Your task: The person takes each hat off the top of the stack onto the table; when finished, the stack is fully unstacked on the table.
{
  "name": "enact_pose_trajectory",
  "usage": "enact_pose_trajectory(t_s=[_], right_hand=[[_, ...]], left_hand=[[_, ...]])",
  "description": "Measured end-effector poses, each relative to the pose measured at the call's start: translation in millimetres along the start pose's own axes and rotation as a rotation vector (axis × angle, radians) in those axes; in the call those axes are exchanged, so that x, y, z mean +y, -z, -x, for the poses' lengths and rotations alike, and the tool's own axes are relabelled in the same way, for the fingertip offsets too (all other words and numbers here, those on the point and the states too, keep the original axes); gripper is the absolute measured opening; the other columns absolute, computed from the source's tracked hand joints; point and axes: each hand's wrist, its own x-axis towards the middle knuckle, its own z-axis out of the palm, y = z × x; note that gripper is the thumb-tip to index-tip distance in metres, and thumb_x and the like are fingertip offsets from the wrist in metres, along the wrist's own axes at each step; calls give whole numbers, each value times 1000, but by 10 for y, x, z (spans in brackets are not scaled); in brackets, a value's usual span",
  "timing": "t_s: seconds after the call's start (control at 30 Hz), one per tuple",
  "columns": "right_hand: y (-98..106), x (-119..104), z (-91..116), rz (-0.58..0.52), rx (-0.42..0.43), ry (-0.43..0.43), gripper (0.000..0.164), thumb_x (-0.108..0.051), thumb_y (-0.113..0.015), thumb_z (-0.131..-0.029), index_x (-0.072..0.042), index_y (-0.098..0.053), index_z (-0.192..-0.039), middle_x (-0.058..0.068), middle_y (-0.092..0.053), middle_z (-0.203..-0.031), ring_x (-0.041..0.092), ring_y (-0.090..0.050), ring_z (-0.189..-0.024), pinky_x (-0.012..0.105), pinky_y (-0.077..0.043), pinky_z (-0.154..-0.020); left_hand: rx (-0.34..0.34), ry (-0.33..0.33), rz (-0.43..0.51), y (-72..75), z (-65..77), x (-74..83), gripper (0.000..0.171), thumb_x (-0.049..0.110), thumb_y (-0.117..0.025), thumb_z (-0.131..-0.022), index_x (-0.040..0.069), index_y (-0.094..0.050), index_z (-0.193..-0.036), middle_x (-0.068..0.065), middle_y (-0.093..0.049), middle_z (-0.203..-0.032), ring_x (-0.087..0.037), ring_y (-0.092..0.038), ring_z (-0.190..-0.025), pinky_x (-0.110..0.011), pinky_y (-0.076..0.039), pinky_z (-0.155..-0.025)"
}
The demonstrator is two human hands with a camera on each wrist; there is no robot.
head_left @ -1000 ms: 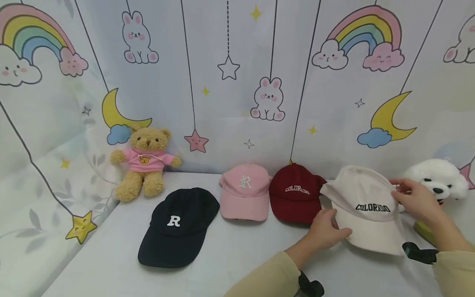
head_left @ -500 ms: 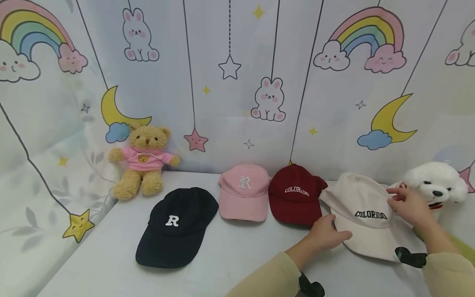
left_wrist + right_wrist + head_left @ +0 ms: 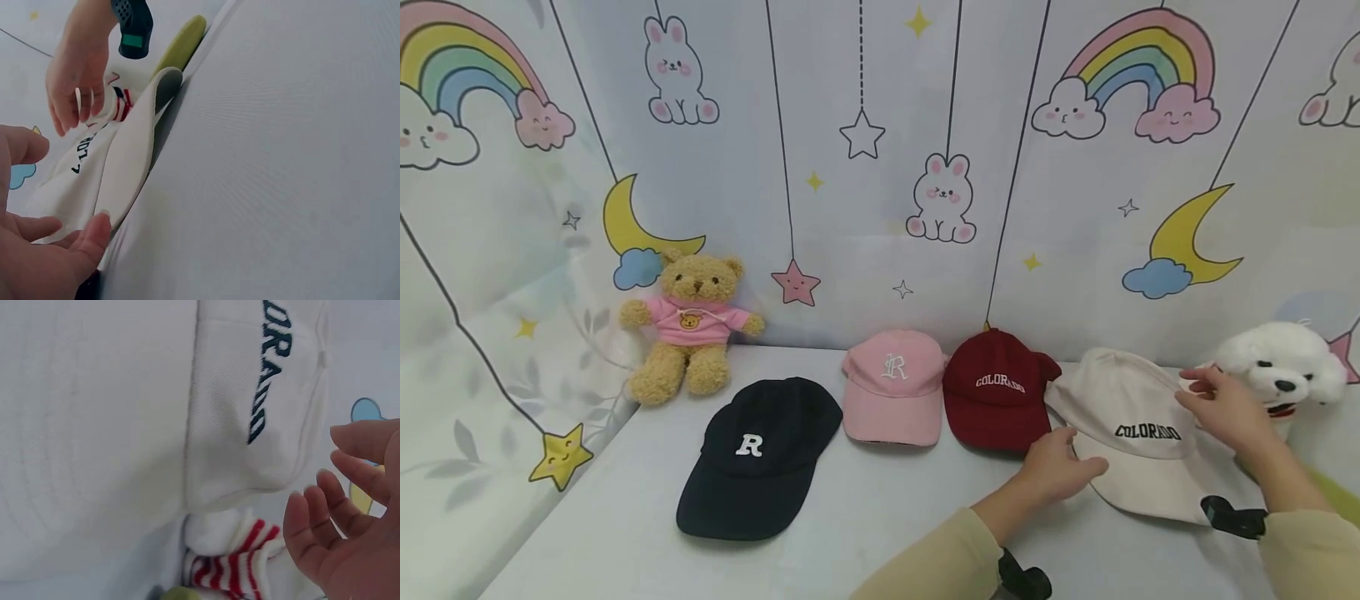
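A cream baseball cap (image 3: 1150,479) lettered COLORADO sits on the table at the right, its brim toward me. My left hand (image 3: 1060,467) is at the cap's left edge, fingers spread, the thumb right at the brim in the left wrist view. On the other side, my right hand (image 3: 1232,421) hovers beside the crown; the right wrist view shows its fingers (image 3: 340,506) loosely bent with a gap to the cap. Left of the cream cap stand a dark red COLORADO cap (image 3: 992,408), a pink cap (image 3: 893,400) and a black cap (image 3: 760,467) with a white R.
A teddy bear (image 3: 696,325) in a pink top sits at the back left. Behind my right hand is a white plush dog (image 3: 1285,367), with a yellow-green object (image 3: 184,44) near it. A printed curtain (image 3: 865,208) backs the white table (image 3: 850,517).
The cream cap was raised and tilted in both hands a second ago; it has since come down onto the table. My right hand has moved slightly off its crown, and my left fingers have loosened.
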Motion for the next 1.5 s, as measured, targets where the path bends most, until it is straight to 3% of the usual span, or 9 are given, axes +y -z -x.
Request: enact_pose_trajectory(t_s=[0.1,0.2,0.5,0.67,0.83,0.93,1.2,1.5], right_hand=[[26,-66,22,3,-11,39,55,-26,-57,-104,17,-41,-135,42,-45,-122,58,-46,-108,63,-50,-79],[43,-135,51,25,-36,84,62,-31,-61,-102,16,-40,-137,44,-43,-124,60,-45,-109,67,-48,-80],[-60,-283,212,111,-113,159,79,-36,-78,-89,9,-38,-140,44,-38,-124,59,-40,-112,69,-45,-77],[-181,-280,287,119,-133,163,86,-35,-83,-84,5,-34,-143,45,-30,-125,63,-25,-115,71,-31,-78],[-282,-257,315,125,-118,184,87,-31,-84,-81,2,-34,-143,44,-26,-124,65,-21,-114,73,-21,-83],[-309,-247,315,126,-107,196,86,-28,-85,-80,2,-34,-143,45,-26,-124,64,-21,-114,74,-17,-86],[-326,-265,313,147,-104,156,91,-33,-85,-79,-1,-33,-146,44,-27,-123,63,-27,-110,71,-35,-74],[-373,-256,304,126,-101,171,87,-31,-83,-83,0,-33,-147,43,-28,-123,62,-26,-109,68,-32,-75]], left_hand=[[18,-34,101,37,15,-8,50,26,-76,-84,15,-64,-131,10,-64,-108,1,-55,-80,-22,-49,-70],[28,-65,178,98,23,-23,50,25,-77,-85,16,-61,-132,11,-63,-114,3,-56,-84,-21,-50,-71],[41,-153,238,327,9,-119,46,21,-77,-88,15,-60,-130,12,-63,-115,4,-55,-83,-18,-50,-71],[42,-192,211,457,27,-198,43,22,-77,-89,17,-61,-129,14,-61,-113,3,-56,-87,-18,-50,-73],[50,-212,142,585,64,-262,46,22,-75,-90,15,-58,-132,2,-63,-123,0,-56,-93,-18,-50,-77],[43,-217,147,644,83,-287,48,20,-75,-90,12,-58,-133,-1,-63,-125,-2,-58,-95,-19,-50,-79],[27,-217,137,693,90,-341,50,20,-75,-90,9,-56,-135,-2,-62,-125,-3,-58,-95,-20,-50,-81],[13,-185,141,698,122,-351,49,19,-76,-90,10,-56,-134,-2,-62,-123,-1,-57,-92,-20,-50,-79]])
